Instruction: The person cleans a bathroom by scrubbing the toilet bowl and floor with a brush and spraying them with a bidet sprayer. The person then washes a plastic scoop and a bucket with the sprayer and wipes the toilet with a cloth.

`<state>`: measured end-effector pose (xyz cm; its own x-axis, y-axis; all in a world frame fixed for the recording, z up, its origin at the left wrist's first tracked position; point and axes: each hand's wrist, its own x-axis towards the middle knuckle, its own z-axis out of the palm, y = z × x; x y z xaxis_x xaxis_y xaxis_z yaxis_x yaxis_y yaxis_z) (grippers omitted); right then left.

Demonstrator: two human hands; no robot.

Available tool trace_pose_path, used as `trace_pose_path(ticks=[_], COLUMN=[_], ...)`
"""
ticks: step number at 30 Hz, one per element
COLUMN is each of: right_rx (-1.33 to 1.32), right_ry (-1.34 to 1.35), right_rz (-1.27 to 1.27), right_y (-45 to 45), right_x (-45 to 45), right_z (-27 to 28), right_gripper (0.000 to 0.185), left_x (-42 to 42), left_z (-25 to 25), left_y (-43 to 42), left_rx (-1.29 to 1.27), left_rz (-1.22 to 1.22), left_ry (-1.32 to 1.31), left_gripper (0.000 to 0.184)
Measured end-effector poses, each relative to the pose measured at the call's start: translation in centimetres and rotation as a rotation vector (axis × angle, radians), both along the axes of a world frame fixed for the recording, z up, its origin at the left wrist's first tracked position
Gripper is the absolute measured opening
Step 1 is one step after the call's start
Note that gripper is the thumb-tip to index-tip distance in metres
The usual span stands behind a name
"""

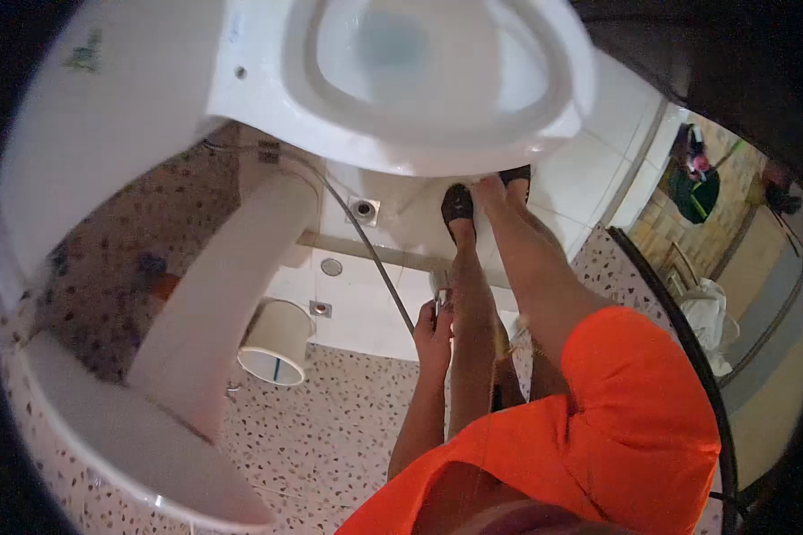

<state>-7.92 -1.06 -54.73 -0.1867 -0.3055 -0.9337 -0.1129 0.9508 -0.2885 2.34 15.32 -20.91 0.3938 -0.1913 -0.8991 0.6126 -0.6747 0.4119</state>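
**Gripping the sprayer, left hand, next to the left leg**

Head view: left hand (434, 325) curled round a silver-coloured sprayer (440, 287). Grip narrow, fingers wrapped on it; exact contact too small to read. Right hand out of frame, can't tell its grip. Sprayer is just beside the left leg (471, 312), short of the near edge of the white ceramic bowl (549, 134). Grey hose (359, 230) runs from the bowl's left underside down to the hand.

Black shoes (458, 205) on white floor tiles (558, 218), partly under the bowl's near edge. Square drain (363, 211) left of them. Cream bucket (277, 343) further left, beside a pale pedestal (227, 303) and speckled tiles (339, 401). Orange shorts (633, 392) fill the lower right. Past the floor's right edge: dark green item (694, 194), white bundle (707, 314), both unclear.
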Motion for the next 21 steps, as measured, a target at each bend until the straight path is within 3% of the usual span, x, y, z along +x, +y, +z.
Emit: trace_pose_path(ticks=[7, 11, 13, 18, 21], right_rx=[-0.08, -0.184, -0.264, -0.446, 0.133], right_ry=[-0.018, -0.023, -0.055, -0.274, -0.1], right_rz=[0.025, 0.018, 0.039, 0.158, 0.431], right_y=[4.4, 6.6, 6.6, 3.0, -5.7], right_x=[3.8, 4.3, 3.5, -3.4, -8.2], right_z=[-13.9, -15.6, -13.0, -0.7, 16.9], right_gripper=[0.037, 0.03, 0.027, 0.021, 0.011], left_x=[-1.2, -1.7, -2.0, -1.6, -1.0], left_z=[-5.8, -7.1, -6.2, 1.1, 5.8], left_y=[5.5, 6.7, 6.9, 3.4, 1.1], left_rx=[0.197, 0.139, 0.195, 0.017, -0.076], left_rz=[0.26, 0.408, 0.149, 0.097, -0.017], left_ry=[0.117, 0.048, -0.058, -0.051, -0.073], left_gripper=[0.025, 0.027, 0.03, 0.038, 0.042])
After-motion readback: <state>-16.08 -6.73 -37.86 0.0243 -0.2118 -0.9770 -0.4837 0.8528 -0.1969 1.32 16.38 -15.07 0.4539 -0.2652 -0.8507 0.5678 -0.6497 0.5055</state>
